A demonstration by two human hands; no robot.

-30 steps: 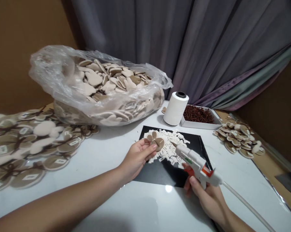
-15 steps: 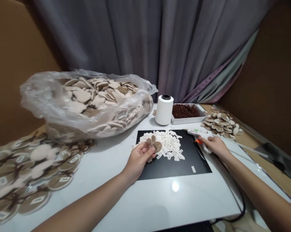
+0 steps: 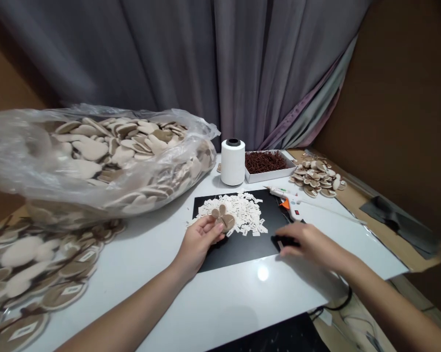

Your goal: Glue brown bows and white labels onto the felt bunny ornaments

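My left hand [image 3: 201, 238] pinches a small brown bunny-shaped fabric piece [image 3: 225, 222] between thumb and fingers. Under and behind it, a heap of small white labels [image 3: 247, 210] covers part of a black sheet [image 3: 238, 254]. Low over the sheet's right side hovers my right hand [image 3: 308, 243], thumb and fingers apart. A single white label [image 3: 281, 245] shows between those fingertips; whether they touch it I cannot tell. Beyond that hand, a white glue gun [image 3: 289, 200] with an orange trigger lies on the table, nozzle pointing left.
A large clear plastic bag [image 3: 191, 178] of fabric pieces fills the left back. Labelled pieces [image 3: 64, 296] lie at left front, another pile [image 3: 317, 176] at back right. A white thread cone [image 3: 232, 164] stands beside a box [image 3: 271, 175] of dark brown strands. A cable hangs at right.
My right hand has let go of the glue gun and moved down and left to the loose label. My left hand keeps hold of the bunny-shaped piece. The view has turned right.
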